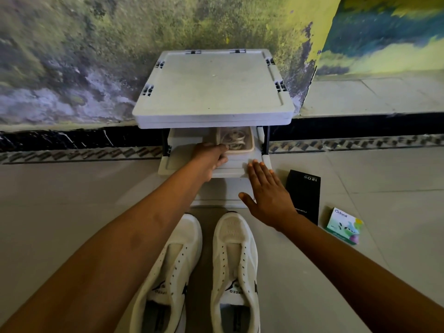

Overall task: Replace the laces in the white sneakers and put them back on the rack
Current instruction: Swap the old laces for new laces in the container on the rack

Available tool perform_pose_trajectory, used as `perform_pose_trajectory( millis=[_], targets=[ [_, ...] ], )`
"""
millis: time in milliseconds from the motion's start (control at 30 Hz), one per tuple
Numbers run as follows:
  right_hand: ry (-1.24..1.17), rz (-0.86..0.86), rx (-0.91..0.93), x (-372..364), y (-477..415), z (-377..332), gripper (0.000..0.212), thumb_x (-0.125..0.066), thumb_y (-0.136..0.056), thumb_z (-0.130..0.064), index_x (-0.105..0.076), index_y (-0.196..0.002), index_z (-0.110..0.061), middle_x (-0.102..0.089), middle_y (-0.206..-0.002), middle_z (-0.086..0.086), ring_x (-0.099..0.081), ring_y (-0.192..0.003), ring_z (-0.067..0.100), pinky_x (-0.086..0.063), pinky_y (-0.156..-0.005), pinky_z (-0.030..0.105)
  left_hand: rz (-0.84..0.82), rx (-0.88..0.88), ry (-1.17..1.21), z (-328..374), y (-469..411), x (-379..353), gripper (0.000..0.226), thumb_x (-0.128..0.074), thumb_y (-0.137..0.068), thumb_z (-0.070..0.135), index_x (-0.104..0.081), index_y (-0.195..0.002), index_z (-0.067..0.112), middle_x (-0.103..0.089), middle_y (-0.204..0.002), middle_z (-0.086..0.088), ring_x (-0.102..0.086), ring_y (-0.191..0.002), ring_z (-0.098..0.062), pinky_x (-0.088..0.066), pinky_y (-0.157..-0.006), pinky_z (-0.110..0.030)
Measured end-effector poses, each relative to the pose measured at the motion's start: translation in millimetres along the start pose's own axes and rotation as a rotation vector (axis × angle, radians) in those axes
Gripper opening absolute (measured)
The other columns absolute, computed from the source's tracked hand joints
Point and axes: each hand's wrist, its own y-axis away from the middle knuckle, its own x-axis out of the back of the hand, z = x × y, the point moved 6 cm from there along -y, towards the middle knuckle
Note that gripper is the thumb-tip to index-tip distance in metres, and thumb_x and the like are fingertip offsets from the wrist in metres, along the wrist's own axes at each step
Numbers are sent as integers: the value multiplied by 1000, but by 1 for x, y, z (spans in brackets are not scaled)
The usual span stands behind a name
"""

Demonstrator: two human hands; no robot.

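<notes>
Two white sneakers, the left one (pixel 168 265) and the right one (pixel 234 260), stand side by side on the floor in front of me, their eyelets bare of laces. Behind them stands a white plastic shoe rack (pixel 211 87). On its middle shelf sits a beige tray (pixel 249 146) holding coiled white laces (pixel 234 138). My left hand (pixel 210 157) reaches under the top shelf and grips the tray's near left edge. My right hand (pixel 266 193) hovers flat with straight fingers near the shelf's right front corner, holding nothing.
A black box (pixel 304 195) and a small white-green Odonil box (pixel 344 224) lie on the tiled floor to the right of the rack. A stained wall stands directly behind the rack, and a raised tiled step runs at the right.
</notes>
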Motion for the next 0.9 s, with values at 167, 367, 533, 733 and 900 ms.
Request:
perform_pose_trajectory(
  millis=[167, 367, 533, 733, 900],
  targets=[
    [-258, 33, -17, 15, 4, -6, 72, -20, -97, -56, 2, -150, -13, 1, -159, 5, 4, -146, 16, 3, -115, 27, -45, -133, -245, -4, 16, 16, 27, -61, -89, 11, -58, -116, 6, -61, -100, -8, -59, -89, -18, -53, -82, -27],
    [-562, 118, 92, 34, 25, -59, 60, -43, -98, -38, -20, -149, -17, -24, -155, 2, -17, -144, 15, -8, -106, 16, -38, -247, -439, -1, 60, 65, 35, -63, -88, 11, -57, -122, 10, -58, -116, -9, -57, -107, -23, -51, -89, -32],
    [-773, 121, 183, 50, 35, -118, 55, -51, -96, -28, -30, -145, -18, -36, -149, 2, -32, -137, 16, -16, -100, 10, 9, -383, -619, 0, 101, 128, 25, -66, -86, 14, -66, -111, 14, -66, -107, -2, -61, -95, -13, -49, -84, -24],
    [-827, -65, 244, 12, 33, -203, 55, -50, -96, -31, -29, -146, -23, -35, -150, -3, -33, -137, 14, -28, -107, 24, 191, -325, -776, -37, 114, 242, 23, -67, -85, 12, -68, -107, 9, -65, -103, -4, -60, -81, -13, -42, -68, -19],
    [-807, -213, 248, -32, 28, -252, 55, -48, -96, -31, -28, -146, -22, -34, -150, -2, -32, -138, 16, -26, -106, 22, 276, -114, -948, -102, 98, 321, 22, -69, -83, 15, -70, -105, 13, -67, -106, -6, -63, -94, -21, -45, -81, -24]
  ],
)
